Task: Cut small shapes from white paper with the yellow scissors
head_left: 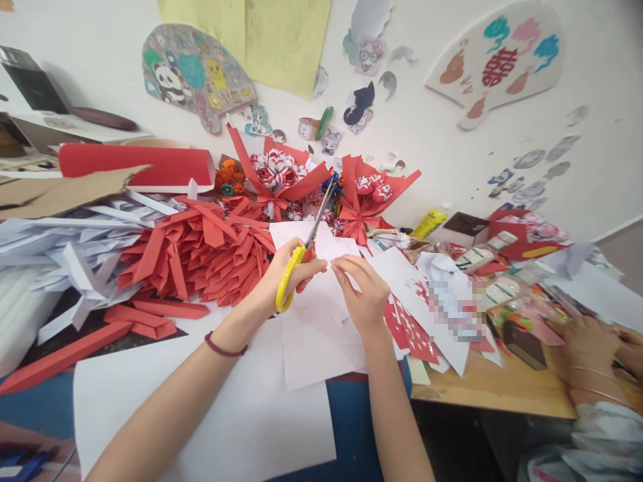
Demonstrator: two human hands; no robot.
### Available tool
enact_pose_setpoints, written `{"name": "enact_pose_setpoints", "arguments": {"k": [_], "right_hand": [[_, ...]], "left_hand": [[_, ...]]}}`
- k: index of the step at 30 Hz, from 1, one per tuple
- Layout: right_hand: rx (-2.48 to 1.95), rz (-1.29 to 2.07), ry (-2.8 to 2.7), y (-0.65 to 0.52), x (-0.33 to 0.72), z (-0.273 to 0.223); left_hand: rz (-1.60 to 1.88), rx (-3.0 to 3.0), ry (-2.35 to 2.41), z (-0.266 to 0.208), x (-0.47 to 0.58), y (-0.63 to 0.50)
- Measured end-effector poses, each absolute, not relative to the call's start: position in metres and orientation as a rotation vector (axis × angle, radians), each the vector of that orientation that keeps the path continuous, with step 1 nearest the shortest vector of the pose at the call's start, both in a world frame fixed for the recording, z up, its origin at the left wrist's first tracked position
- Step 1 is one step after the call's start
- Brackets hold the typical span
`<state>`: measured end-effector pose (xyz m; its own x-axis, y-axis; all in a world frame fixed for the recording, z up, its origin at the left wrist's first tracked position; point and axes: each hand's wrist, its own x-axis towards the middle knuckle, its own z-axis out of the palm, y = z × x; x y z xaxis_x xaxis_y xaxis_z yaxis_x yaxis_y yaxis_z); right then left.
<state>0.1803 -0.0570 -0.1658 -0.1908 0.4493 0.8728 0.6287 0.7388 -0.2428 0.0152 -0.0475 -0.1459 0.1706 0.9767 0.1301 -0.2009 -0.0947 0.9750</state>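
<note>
My left hand (284, 271) is closed around a pair of scissors (285, 281) with yellow handles. Their metal blades point up and away, toward the paper bouquets at the back. At the right, my right hand (364, 289) has its thumb and fingers pinched together close to my left fingertips. A tiny whitish bit seems to lie between the two hands, too small to name. Below them are overlapping sheets of white paper (321, 341), and a larger white sheet (211, 415) lies nearer to me.
Folded red paper strips (201, 251) are heaped at the left beside folded white strips (75, 248). Red-wrapped bouquets (278, 171) stand along the wall. Red and white sheets (409, 331) lie to the right. Another person's hand (590, 348) rests at the far right.
</note>
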Motion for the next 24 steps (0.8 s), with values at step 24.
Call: {"name": "enact_pose_setpoints", "arguments": {"k": [24], "right_hand": [[-0.886, 0.941, -1.472, -0.061, 0.184, -0.155]], "left_hand": [[1.331, 1.471, 0.8, -0.153, 0.016, -0.051]]}}
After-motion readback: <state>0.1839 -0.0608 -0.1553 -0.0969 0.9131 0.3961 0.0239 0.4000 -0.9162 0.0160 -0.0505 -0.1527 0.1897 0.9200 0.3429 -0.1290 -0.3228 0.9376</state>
